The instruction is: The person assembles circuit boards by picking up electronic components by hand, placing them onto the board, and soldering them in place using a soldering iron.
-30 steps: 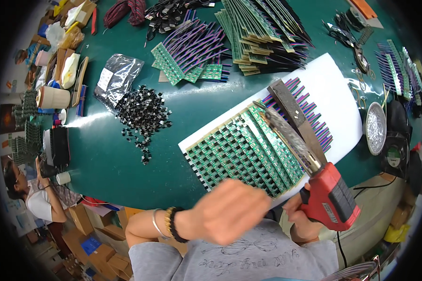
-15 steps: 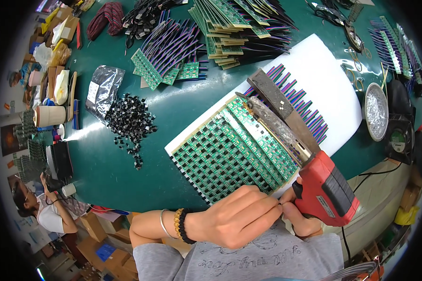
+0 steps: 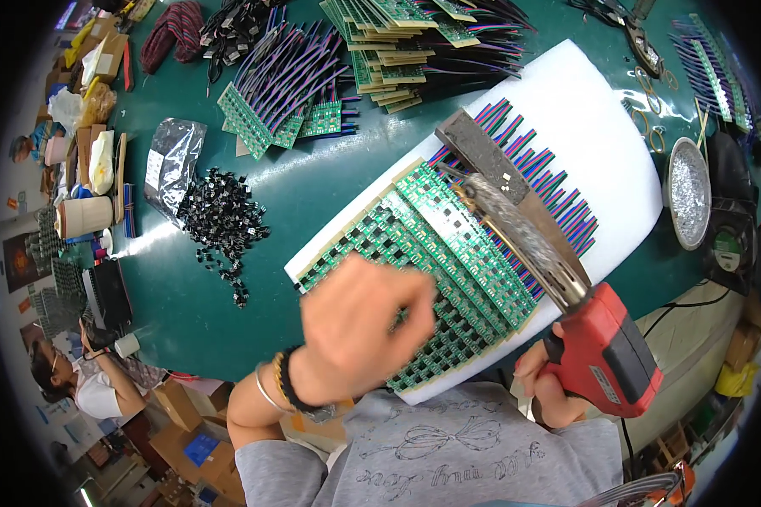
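Note:
My left hand (image 3: pixel 355 317), wearing bracelets at the wrist, hangs over the green circuit boards (image 3: pixel 431 253). Its fingers are curled as in a pinch, slightly blurred, and their tips are hidden. Small black parts sit in rows across the boards. At the right, my right hand (image 3: pixel 550 389) grips the red soldering gun (image 3: pixel 609 355) by its handle. The gun's metal barrel lies over the boards' wired edge, beside a dark metal bar (image 3: pixel 490 160) resting across the striped wires (image 3: pixel 558 203). Beneath everything is a white foam sheet (image 3: pixel 600 118).
A heap of small black parts (image 3: pixel 224 211) lies left beside a clear plastic bag (image 3: pixel 175 160). Stacked wired boards (image 3: pixel 389 59) stand at the back. A metal bowl (image 3: pixel 687 194) and scissors (image 3: pixel 649 114) lie at right. Another person (image 3: pixel 101 384) sits at far left.
My left hand has left the spot near my right hand and moved leftward and away from me over the boards. The soldering gun has shifted slightly right and nearer, still in my right hand.

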`<state>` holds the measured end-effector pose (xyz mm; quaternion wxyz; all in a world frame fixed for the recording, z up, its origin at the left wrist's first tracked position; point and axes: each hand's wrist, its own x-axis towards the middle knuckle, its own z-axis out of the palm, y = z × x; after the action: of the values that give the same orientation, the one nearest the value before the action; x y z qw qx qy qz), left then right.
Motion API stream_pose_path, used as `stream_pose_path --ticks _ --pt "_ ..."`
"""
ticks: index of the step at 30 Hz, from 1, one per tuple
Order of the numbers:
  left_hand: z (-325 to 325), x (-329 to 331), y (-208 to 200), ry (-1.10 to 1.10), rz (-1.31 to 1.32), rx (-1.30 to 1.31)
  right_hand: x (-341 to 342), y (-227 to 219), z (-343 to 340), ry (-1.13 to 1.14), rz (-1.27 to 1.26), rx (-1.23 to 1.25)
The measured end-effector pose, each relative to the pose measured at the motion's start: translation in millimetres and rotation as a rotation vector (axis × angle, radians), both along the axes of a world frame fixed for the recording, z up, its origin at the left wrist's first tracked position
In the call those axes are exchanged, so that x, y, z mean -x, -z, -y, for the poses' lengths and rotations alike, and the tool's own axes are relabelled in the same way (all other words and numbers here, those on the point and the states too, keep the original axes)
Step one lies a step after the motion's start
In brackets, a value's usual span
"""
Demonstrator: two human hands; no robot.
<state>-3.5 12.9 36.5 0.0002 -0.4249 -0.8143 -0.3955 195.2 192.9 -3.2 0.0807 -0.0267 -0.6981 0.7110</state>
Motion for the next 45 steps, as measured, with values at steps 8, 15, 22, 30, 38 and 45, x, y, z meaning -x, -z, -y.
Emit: stream_pose_path --ticks 8,15,22,30,38,45 --pt "-0.9 28.0 29.5 -0.086 -0.139 0.035 -0.3 27.4 -8.1 -0.065 -0.233 0.179" --pt "1.2 28.8 30.9 -0.088 -0.114 0.018 -35.4 21.4 -9.4 0.045 0.164 0.379" --pt "0.0 29.0 29.4 -0.089 -0.097 0.015 -24.7 13.0 -16.6 -0.041 0.247 0.261" --pt "1.0 29.3 30.3 -0.093 -0.091 0.016 -48.7 20.6 -6.7 0.119 0.277 0.264" --pt "-1.3 30.2 27.0 -0.082 -0.081 0.032 -78.4 37.6 -23.9 0.087 0.25 -0.035" --pt "0.5 30.1 27.2 -0.084 -0.075 0.041 -68.9 24.9 -11.7 0.146 0.316 0.195"
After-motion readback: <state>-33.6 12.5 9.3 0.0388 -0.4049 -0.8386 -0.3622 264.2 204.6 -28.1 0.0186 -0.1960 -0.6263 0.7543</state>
